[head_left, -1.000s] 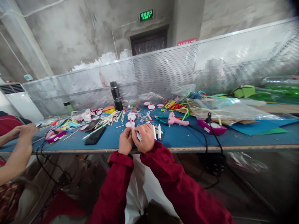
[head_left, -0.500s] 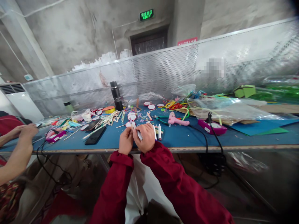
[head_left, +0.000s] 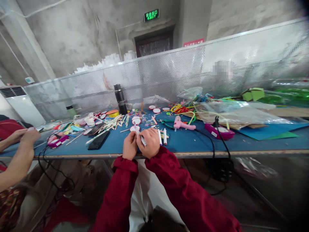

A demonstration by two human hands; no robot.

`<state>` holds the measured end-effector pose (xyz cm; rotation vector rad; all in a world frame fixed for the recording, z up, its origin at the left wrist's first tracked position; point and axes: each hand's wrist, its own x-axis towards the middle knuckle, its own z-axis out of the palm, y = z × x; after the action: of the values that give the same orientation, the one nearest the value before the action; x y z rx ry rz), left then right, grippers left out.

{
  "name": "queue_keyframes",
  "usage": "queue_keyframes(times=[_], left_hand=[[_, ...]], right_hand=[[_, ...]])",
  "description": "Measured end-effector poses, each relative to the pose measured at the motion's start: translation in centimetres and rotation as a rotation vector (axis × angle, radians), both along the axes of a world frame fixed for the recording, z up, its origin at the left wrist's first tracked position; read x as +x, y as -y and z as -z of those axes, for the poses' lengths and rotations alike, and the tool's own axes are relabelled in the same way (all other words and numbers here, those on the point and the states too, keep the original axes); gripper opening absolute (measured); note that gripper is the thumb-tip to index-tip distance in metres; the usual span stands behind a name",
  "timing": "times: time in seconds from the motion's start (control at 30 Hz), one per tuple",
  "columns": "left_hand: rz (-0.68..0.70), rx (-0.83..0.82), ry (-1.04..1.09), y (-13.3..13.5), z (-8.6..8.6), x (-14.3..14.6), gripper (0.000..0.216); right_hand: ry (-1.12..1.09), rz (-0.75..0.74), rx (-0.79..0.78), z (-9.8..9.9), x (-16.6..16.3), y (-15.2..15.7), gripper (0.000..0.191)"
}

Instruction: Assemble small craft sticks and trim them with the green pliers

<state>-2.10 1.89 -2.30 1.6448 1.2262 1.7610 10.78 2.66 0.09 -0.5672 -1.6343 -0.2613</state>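
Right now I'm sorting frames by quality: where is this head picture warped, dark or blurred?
Head view: wide-angle distortion leans the concrete pillar and mesh screen; corners darken, top right blackest; sharp at centre, where left hand and right hand grip a white stick; one pixelated patch on the screen.

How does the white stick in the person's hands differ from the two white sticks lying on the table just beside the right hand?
The held stick is gripped between the left hand and right hand; the two loose sticks lie untouched on the blue table. The held stick slants and is partly hidden by the hands; the loose sticks lie side by side in full view. All are thin and white.
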Motion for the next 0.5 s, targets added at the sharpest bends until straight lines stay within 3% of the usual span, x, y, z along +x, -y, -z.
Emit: queue_keyframes(times=[0.5], left_hand=[[-0.002,0.027,0.001,0.04,-0.29,-0.14,0.013]], right_hand=[[0.034,0.004,-0.006,0.00,-0.09,0.03,0.017]])
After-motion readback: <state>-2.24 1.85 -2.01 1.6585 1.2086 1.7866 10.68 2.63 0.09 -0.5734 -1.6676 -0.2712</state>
